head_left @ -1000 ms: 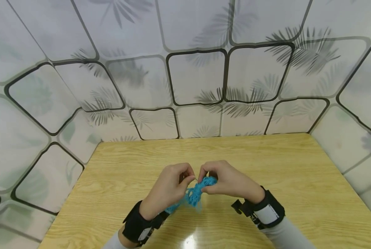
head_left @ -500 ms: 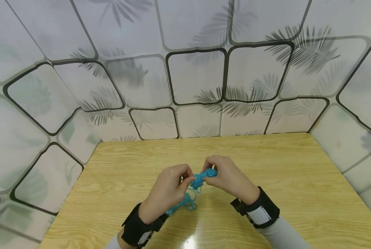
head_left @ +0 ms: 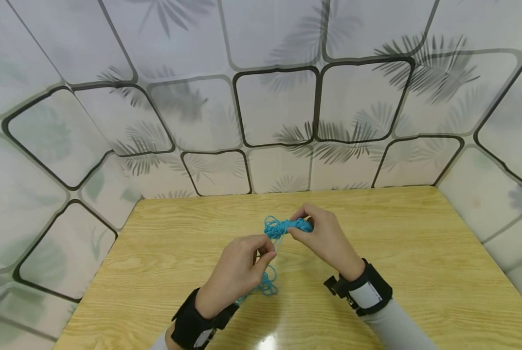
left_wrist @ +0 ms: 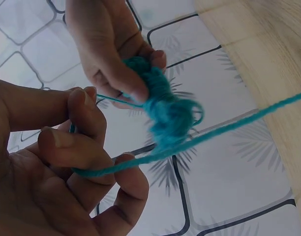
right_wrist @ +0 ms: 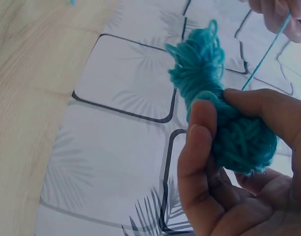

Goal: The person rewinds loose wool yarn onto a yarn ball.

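A bundle of blue yarn [head_left: 282, 227], wrapped round its middle with loops at one end, is held up in my right hand [head_left: 326, 238]. Thumb and fingers pinch its waist, as the right wrist view shows with the yarn bundle [right_wrist: 249, 142] close up. My left hand [head_left: 243, 265], lower and to the left, pinches a single yarn strand [left_wrist: 118, 101] that runs taut to the bundle. The strand's other length [left_wrist: 224, 129] passes over the left fingers [left_wrist: 91, 164] and off to the side. Loose yarn loops [head_left: 267, 284] lie on the table by the left wrist.
The wood-grain table [head_left: 374, 218] reaches back to a wall covering [head_left: 278, 107] printed with leaves and dark outlines, which also rises on both sides. Black straps with cameras sit on the left wrist [head_left: 199, 321] and right wrist [head_left: 368, 291].
My right hand has moved up and away from the left with the yarn bundle, which is turned more level. The strand between the hands has lengthened; the left hand has barely moved.
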Demonstrator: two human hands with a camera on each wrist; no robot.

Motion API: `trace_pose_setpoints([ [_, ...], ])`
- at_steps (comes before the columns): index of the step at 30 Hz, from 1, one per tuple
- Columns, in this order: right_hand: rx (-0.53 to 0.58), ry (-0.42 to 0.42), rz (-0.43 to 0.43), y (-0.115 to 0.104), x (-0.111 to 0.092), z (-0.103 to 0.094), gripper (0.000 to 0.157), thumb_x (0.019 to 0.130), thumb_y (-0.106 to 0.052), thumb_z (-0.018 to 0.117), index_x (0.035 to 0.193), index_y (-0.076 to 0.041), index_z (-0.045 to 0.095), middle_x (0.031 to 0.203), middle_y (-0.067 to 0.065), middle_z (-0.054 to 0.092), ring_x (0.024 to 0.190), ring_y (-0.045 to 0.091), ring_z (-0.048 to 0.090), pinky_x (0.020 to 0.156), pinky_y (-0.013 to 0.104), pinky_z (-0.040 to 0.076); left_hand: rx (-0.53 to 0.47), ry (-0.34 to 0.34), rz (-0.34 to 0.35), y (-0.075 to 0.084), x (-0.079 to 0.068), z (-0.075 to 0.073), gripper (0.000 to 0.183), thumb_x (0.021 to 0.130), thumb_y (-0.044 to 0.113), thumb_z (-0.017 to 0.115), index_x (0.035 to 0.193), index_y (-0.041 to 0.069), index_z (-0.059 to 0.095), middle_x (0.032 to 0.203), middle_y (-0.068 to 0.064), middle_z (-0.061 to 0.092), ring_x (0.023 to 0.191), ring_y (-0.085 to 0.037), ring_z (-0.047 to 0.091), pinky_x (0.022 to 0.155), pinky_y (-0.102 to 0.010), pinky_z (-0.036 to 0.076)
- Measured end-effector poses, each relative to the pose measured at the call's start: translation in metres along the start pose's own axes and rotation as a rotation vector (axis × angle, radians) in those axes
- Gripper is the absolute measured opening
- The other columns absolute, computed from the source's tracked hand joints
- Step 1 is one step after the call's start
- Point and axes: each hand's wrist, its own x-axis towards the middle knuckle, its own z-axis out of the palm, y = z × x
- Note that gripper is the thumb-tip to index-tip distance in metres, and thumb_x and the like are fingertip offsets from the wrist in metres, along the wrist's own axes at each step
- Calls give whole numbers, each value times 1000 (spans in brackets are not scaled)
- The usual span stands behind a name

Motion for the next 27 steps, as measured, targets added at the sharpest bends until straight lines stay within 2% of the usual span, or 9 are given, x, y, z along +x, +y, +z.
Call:
trace_pose_setpoints([
  [3,90,-8,21,-3,1,-3,16,87,-19,75,99,-12,66,71,5,72,51,9,61,46,27,45,-3,-9,5,-1,0,2,12,86,9,75,80,18,69,68,9,66,46,-1,44,43,-18,37],
  [7,247,-42,33,-7,1,-7,19,89,-20,73,103,-9,65,78,10,75,62,13,69,57,31,54,-12,-31,-2,-4,1,4,12,86,10,74,80,19,71,67,10,66,47,-1,45,44,-18,38],
  [13,461,-134,13,-11,-1,-11,21,93,-13,68,109,-3,62,87,17,71,73,21,70,69,37,60,-89,-60,-33,-10,3,8,12,88,9,71,80,17,73,66,7,67,48,-3,45,45,-18,36],
  [17,577,-208,-14,-13,-3,-13,21,92,-8,68,110,0,60,96,15,67,78,21,70,72,35,61,-182,-79,-72,-14,4,9,12,89,5,69,81,14,71,70,1,70,52,-3,51,50,-20,42],
  [20,627,-274,-57,-14,-3,-14,20,91,-4,68,109,1,61,99,14,65,79,20,69,70,31,61,-239,-79,-99,-18,5,9,15,87,-2,67,81,12,69,72,1,69,58,-2,56,55,-21,47],
  [23,648,-354,-122,-14,-4,-14,19,90,0,68,108,2,61,99,18,63,78,20,67,69,29,60,-268,-72,-101,-21,6,8,17,85,-5,67,81,11,67,65,3,57,54,-2,45,53,-20,39],
  [26,657,-421,-179,-14,-5,-13,18,90,3,67,107,3,61,98,23,62,78,20,65,67,29,59,-278,-80,-79,-24,7,7,13,83,-1,71,83,12,68,64,5,54,50,-4,35,50,-20,32],
  [27,659,-438,-187,-14,-5,-13,17,90,3,67,107,3,61,98,23,62,78,20,65,66,28,59,-285,-83,-73,-24,7,7,12,83,1,71,85,13,70,66,6,58,50,-3,37,50,-20,34],
])
